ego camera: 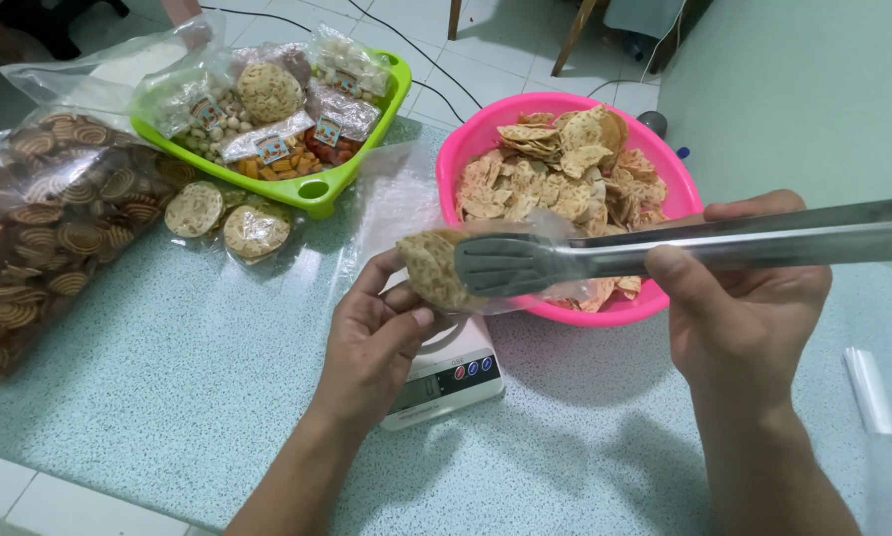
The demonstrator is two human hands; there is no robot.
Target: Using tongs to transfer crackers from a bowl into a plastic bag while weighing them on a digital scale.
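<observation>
Loading a cracker (428, 268) into a clear bag (396, 199): right hand (739, 298) squeezes tongs (525, 263), left hand (371, 333) pinches bag open; next, release inside.

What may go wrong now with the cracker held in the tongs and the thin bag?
1. The tongs grip the cracker at one edge only; being brittle, it may crack or drop onto the scale.
2. The left hand holds the thin clear bag open; the metal tips might snag or tear it.
</observation>
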